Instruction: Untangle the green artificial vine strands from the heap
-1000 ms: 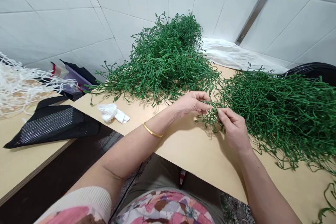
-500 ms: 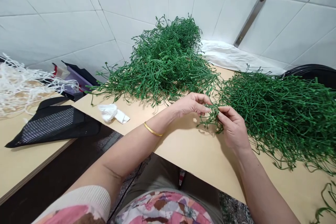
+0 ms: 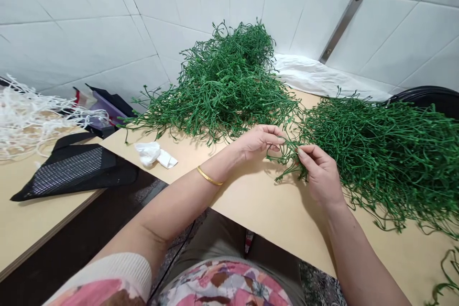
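Note:
Between my two hands is a small green plastic stem piece (image 3: 287,158) with thin branching strands, held just above the wooden table (image 3: 247,201). My left hand (image 3: 263,139), gold bangle at the wrist, pinches its left side between thumb and fingers. On the other side my right hand (image 3: 321,172) pinches the strands with thumb and forefinger. Loose ends droop below the fingers. Beyond my left hand rises a tall tangled heap of the same green stems (image 3: 229,86). A second wide heap of green stems (image 3: 390,158) spreads just right of my right hand.
A crumpled white tissue (image 3: 148,154) lies left of my forearm. On another table at left are a black mesh pouch (image 3: 68,167) and a pile of white branching strands (image 3: 32,119). White cloth (image 3: 304,74) lies along the tiled wall. More green strands (image 3: 446,277) show at lower right.
My fingers have drawn slightly apart, and the green stem piece, bunched before, is now more spread out between them. The heaps have not moved.

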`<state>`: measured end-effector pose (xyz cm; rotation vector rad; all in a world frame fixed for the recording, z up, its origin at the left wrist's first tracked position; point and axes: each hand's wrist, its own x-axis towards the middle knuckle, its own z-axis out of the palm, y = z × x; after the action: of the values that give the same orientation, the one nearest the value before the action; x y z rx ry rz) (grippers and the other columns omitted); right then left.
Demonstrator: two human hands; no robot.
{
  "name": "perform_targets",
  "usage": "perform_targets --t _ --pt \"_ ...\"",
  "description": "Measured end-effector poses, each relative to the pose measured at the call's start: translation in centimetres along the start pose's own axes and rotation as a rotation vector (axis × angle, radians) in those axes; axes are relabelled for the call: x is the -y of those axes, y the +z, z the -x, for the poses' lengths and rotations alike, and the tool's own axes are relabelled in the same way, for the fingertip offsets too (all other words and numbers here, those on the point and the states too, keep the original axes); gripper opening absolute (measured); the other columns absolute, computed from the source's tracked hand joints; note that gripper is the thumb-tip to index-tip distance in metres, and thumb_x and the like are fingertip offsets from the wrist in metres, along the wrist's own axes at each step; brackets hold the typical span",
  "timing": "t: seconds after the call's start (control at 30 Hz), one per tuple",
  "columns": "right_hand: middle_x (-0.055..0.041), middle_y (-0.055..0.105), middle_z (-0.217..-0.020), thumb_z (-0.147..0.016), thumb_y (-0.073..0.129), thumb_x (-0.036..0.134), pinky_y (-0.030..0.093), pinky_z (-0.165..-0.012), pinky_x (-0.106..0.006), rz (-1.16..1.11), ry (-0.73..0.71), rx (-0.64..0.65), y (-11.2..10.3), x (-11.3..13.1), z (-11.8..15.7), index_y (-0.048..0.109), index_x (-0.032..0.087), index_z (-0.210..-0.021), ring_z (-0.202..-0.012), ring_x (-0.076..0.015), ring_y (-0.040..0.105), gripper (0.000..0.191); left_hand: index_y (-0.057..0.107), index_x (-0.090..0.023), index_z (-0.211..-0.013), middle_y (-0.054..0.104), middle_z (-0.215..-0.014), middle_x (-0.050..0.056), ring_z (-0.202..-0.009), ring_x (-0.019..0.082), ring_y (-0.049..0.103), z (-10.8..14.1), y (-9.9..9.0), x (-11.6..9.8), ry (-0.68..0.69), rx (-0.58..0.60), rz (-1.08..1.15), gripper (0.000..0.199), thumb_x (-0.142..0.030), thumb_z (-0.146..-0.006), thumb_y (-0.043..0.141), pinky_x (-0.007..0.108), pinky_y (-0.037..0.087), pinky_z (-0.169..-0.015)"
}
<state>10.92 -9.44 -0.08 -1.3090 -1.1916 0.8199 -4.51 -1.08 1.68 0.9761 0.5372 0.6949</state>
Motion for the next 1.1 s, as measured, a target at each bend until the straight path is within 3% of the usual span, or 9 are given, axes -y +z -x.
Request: perform_targets --t 0.13,0.33,0.5,0.63,0.77,0.87,0.97,1.1 --pt "0.0039 0.048 -0.059 -0.072 0.063 0.037 0.034 -0.052 -0.021 -0.087 0.070 0.030 -0.1 0.0 -0.1 0.057 0.018 -0.068 -0.056 -0.0078 0.040 0.020 0.057 -0.011 -0.069 0.054 -0.058 -0.003 -0.050 0.004 0.049 -0.2 -0.1 0.0 0.063 -0.021 0.073 0.011 -0.006 -0.061 0.063 0.019 0.038 -0.051" --pt "0.0012 0.054 -0.064 -0.072 0.062 0.041 0.038 -0.049 -0.021 -0.181 0.179 0.057 0.0 0.3 0.0 0.059 0.018 -0.069 -0.054 -0.0080 0.047 0.024 0.056 -0.012 -0.068 0.049 -0.055 -0.005 -0.047 0.003 0.045 -0.3 -0.1 0.0 0.131 -0.113 0.007 0.013 -0.005 -0.060 0.062 0.017 0.033 -0.046" --pt "0.0001 0.056 -0.070 -0.075 0.059 0.043 0.040 -0.055 -0.023 -0.154 0.101 0.008 -0.1 0.1 0.0 0.059 0.018 -0.069 -0.057 -0.0080 0.049 0.026 0.053 -0.013 -0.069 0.050 -0.055 -0.004 -0.048 0.004 0.048 -0.4 0.0 0.0 0.108 -0.145 0.016 0.014 -0.005 -0.061 0.062 0.017 0.035 -0.048" --pt "-0.0001 0.056 -0.069 -0.078 0.056 0.041 0.040 -0.060 -0.026 -0.043 -0.074 -0.097 -0.3 0.1 0.2 0.059 0.018 -0.068 -0.061 -0.0103 0.049 0.025 0.052 -0.014 -0.070 0.050 -0.054 -0.004 -0.047 0.004 0.047 -0.4 -0.1 0.1 0.077 -0.177 0.037 0.014 -0.006 -0.063 0.061 0.017 0.034 -0.046" --pt "-0.0010 0.057 -0.074 -0.079 0.054 0.039 0.039 -0.063 -0.027 0.161 -0.168 -0.141 -0.1 0.5 0.4 0.062 0.018 -0.080 -0.067 -0.0124 0.049 0.022 0.053 -0.013 -0.069 0.051 -0.054 -0.004 -0.046 0.004 0.047 -0.4 0.1 0.5 0.072 -0.112 0.005 0.013 -0.006 -0.062 0.062 0.018 0.036 -0.048" --pt "-0.0020 0.057 -0.078 -0.079 0.053 0.038 0.038 -0.062 -0.027 0.222 -0.124 -0.020 0.2 0.5 0.4 0.063 0.018 -0.086 -0.068 -0.0129 0.049 0.024 0.054 -0.012 -0.069 0.053 -0.057 -0.003 -0.050 0.005 0.050 -0.4 0.3 1.1 0.063 -0.043 -0.068 0.013 -0.007 -0.061 0.063 0.020 0.040 -0.053" --pt "-0.0001 0.052 -0.070 -0.080 0.051 0.036 0.035 -0.059 -0.026 0.234 -0.110 0.070 0.3 0.4 0.3 0.061 0.017 -0.079 -0.063 -0.0117 0.044 0.021 0.056 -0.012 -0.071 0.055 -0.058 -0.002 -0.051 0.007 0.052 -0.3 0.4 1.4 0.060 0.027 -0.154 0.013 -0.009 -0.061 0.064 0.023 0.042 -0.056" --pt "0.0031 0.043 -0.061 -0.082 0.049 0.035 0.030 -0.054 -0.024 0.258 -0.100 0.023 0.3 0.2 0.4 0.054 0.018 -0.071 -0.058 -0.0100 0.037 0.021 0.058 -0.012 -0.069 0.055 -0.057 -0.002 -0.050 0.006 0.050 -0.2 0.4 1.3 0.080 0.089 -0.261 0.013 -0.006 -0.058 0.061 0.022 0.040 -0.054"
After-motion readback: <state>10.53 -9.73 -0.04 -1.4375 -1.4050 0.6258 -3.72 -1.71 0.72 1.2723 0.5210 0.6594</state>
